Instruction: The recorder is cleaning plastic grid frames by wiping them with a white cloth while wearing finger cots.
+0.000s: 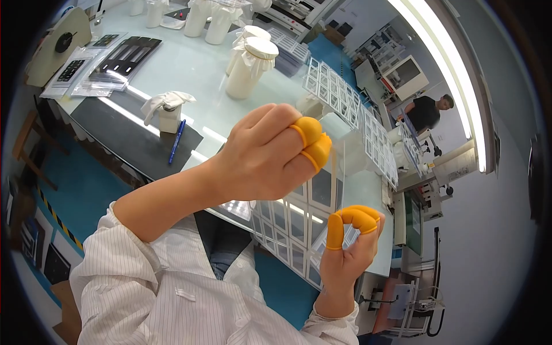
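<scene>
My left hand (267, 152) is raised over the table with its fingers curled in. Orange finger cots (313, 135) cover fingertips on it. Lower and to the right, my right hand (352, 247) has its thumb and fingers, in orange cots, bent together in a pinch. What either hand holds, if anything, is hidden or too thin to make out. Beneath and between the hands lies a clear tray (282, 221) divided into rectangular compartments, with dark and pale rectangles showing in it.
A blue pen (177, 141) and a small white container (169, 118) topped with cloth lie on a black mat (115, 132). White cloth-covered jars (247, 75) stand farther back. White grid trays (333, 86) line the right. Black slotted trays (129, 54) rest far left. A person (424, 115) is in the background.
</scene>
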`<state>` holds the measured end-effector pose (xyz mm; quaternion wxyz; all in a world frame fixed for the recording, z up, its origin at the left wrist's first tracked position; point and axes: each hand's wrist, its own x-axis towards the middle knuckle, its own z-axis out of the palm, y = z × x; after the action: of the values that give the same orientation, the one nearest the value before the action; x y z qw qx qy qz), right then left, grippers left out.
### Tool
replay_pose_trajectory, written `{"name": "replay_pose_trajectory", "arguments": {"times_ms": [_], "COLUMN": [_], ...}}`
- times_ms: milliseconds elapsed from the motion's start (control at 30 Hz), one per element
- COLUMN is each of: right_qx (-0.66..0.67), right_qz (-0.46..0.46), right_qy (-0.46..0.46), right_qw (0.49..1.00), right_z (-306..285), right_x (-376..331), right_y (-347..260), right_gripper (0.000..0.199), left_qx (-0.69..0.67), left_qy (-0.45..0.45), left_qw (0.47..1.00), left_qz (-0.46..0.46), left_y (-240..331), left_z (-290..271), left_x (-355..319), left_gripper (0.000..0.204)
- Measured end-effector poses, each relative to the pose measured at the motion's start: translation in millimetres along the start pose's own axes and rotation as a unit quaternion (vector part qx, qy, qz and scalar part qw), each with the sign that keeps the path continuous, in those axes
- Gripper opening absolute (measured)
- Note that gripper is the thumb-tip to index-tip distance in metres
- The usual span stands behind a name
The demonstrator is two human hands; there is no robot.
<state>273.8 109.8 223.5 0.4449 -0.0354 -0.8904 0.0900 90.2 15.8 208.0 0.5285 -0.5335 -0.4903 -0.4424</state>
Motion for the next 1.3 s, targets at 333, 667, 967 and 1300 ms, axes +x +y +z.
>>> {"name": "replay_pose_trajectory", "arguments": {"times_ms": [333,667,967,1300], "right_qx": [0.247,0.289,0.259,0.327], "right_qz": [0.181,0.151,0.044,0.044], "right_qy": [0.023,0.31,0.431,0.458], "right_qw": [0.952,0.893,0.863,0.826], "right_z": [13.9,-52.9,-124.4,-145.2], "right_x": [6.4,102.9,161.8,191.9], "right_y": [28.3,98.2,61.2,1.9], "right_gripper": [0.011,0.018,0.023,0.013], "left_qx": [-0.334,-0.361,-0.203,-0.219], "left_qy": [-0.174,-0.303,-0.343,-0.561], "left_qw": [0.848,0.427,0.235,0.337], "left_qz": [-0.373,-0.771,-0.886,-0.723], "left_y": [36.5,44.7,-10.7,-33.4], "left_z": [-25.3,-130.7,-232.2,-255.5], "left_x": [-16.2,-160.1,-299.8,-379.6], "left_gripper": [0.018,0.04,0.023,0.024]}}
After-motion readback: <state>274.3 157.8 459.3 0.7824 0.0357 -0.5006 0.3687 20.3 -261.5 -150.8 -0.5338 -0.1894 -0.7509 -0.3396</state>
